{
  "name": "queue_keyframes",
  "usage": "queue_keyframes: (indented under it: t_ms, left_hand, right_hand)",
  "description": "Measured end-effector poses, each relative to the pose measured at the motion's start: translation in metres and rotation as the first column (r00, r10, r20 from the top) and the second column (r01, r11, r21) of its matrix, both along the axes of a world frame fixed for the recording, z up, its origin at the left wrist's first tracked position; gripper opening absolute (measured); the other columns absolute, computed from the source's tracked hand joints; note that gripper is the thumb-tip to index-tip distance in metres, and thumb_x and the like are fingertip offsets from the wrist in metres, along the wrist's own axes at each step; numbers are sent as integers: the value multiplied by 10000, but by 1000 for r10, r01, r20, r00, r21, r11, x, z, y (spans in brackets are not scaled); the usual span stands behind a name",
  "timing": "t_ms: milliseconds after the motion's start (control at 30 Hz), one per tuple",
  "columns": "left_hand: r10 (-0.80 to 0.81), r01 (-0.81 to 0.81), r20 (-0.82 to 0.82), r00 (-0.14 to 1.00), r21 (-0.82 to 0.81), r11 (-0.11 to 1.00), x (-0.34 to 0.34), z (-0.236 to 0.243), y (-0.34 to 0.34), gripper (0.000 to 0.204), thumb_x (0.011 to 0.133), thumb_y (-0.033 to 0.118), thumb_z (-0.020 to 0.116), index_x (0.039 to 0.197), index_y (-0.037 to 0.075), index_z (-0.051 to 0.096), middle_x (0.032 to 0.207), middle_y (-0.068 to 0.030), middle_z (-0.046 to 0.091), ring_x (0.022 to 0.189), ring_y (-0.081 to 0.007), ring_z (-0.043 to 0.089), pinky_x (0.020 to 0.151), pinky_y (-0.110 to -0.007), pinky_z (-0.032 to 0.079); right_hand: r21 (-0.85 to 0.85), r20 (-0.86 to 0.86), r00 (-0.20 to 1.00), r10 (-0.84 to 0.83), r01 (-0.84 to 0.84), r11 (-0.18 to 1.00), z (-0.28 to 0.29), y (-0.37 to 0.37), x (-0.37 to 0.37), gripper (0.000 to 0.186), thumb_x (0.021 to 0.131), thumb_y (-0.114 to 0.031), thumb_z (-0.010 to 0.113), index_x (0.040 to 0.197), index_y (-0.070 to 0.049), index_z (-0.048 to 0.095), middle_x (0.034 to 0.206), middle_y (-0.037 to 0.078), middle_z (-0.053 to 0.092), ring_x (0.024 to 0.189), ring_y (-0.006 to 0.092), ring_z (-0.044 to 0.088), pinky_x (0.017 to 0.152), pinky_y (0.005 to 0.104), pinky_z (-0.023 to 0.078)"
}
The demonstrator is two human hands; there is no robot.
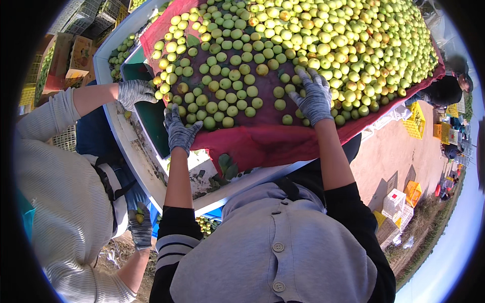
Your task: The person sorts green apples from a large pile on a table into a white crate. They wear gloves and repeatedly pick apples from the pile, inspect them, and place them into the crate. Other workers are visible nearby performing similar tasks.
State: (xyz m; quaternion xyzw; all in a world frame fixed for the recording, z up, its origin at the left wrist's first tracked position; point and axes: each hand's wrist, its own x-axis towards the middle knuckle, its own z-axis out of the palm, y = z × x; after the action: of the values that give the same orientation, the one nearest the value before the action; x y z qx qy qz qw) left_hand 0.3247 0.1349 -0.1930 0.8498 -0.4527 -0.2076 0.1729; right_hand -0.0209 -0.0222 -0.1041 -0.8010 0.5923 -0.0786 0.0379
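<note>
A heap of small green-yellow round fruits [303, 40] lies on a dark red cloth [262, 141] spread over a white sorting table [136, 151]. My left hand [179, 131], in a grey knit glove, rests flat at the cloth's near left edge beside the fruits, fingers apart. Also gloved, my right hand [313, 98] lies spread on the fruits near the pile's front. Neither hand visibly holds anything.
A co-worker in a light sweater stands at my left; one gloved hand [136, 92] reaches onto the fruits, the other [141, 227] hangs low holding a fruit. Cardboard boxes [70, 58] and crates sit at upper left. Yellow and white crates [404, 199] stand on the ground at right.
</note>
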Motion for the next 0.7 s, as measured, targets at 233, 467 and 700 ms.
queue_keyframes:
  t_ms: [233,467,700]
  left_hand:
    - [164,-163,19,986,-45,986,3,-7,-1,850,697,289,810,1413,93,396,1502,-190,296,1333,-354,374,1113,-429,296]
    - [139,-112,26,990,-459,882,-6,4,1,524,794,250,722,1253,53,564,1322,-157,514,1230,-327,467,1066,-416,340]
    - [101,-85,75,992,-189,978,-8,8,-7,537,868,314,647,1284,0,518,1340,-200,508,1243,-344,471,1053,-392,352]
  right_hand:
    - [284,151,962,229,-264,922,-30,16,21,861,683,-378,804,1427,-243,391,1425,111,425,1284,342,416,1082,454,344]
    - [-113,-37,997,-67,63,992,17,-118,-24,707,756,-426,756,1361,-173,494,1373,133,483,1263,333,440,1056,409,376]
    - [158,-197,968,-157,189,969,-22,-111,15,835,693,-660,692,1420,-386,387,1493,136,348,1370,344,336,1098,537,239]
